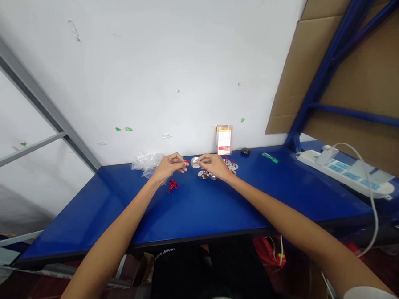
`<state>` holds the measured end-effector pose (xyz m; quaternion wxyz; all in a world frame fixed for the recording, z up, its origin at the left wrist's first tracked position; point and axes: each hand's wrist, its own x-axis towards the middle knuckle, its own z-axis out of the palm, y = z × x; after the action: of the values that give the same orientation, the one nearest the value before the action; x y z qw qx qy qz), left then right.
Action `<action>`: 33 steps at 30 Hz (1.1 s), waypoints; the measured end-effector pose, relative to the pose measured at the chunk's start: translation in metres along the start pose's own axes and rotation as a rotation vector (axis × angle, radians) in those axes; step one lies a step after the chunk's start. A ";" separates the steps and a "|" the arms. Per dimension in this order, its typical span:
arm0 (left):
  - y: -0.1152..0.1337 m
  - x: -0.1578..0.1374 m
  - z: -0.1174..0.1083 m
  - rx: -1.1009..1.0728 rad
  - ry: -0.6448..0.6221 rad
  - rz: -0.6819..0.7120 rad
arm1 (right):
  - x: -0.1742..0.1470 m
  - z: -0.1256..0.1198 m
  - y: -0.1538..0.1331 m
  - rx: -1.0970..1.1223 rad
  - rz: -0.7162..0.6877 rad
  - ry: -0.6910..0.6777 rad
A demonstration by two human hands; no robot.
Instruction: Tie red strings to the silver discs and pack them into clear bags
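Note:
My left hand (173, 165) pinches a small red loop piece (187, 162) between thumb and fingertips. Facing it, my right hand (212, 165) has its fingers closed on the edge of a shiny round metal disc (195, 161). The red piece's tip is close to the disc; whether they touch I cannot tell. Below my left hand lies a small heap of red loop pieces (173, 186). Several more metal discs (203, 175) with red pieces at their centres lie under and beside my right hand, which partly hides them.
Crumpled clear plastic bags (145, 162) lie left, against the wall. A blurred white and orange packet (224, 140) leans there behind the discs. To the right are a round black object (245, 151), a green strip (270, 157) and a white power strip (345, 173) with a cable, all on the blue table (189, 216).

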<state>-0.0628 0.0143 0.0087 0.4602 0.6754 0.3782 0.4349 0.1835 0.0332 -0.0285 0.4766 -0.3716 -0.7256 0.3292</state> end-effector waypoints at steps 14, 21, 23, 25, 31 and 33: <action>-0.004 -0.002 0.020 0.474 0.164 0.313 | -0.005 0.009 -0.022 0.282 0.185 0.027; -0.004 -0.005 0.025 0.720 0.241 0.501 | -0.004 0.015 -0.023 0.449 0.146 -0.039; -0.004 -0.004 0.025 0.727 0.264 0.484 | -0.003 0.016 -0.022 0.460 0.132 -0.052; -0.005 -0.004 0.026 0.726 0.275 0.460 | -0.003 0.017 -0.020 0.468 0.120 -0.055; -0.003 -0.007 0.033 0.683 0.270 0.404 | -0.005 0.020 -0.017 0.429 0.081 0.008; -0.002 -0.007 0.035 0.622 0.285 0.356 | -0.005 0.020 -0.016 0.418 0.083 0.043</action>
<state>-0.0322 -0.0014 -0.0022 0.0933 0.7708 0.4289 0.4618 0.1626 0.0181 -0.0236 0.5447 -0.3013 -0.6152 0.4838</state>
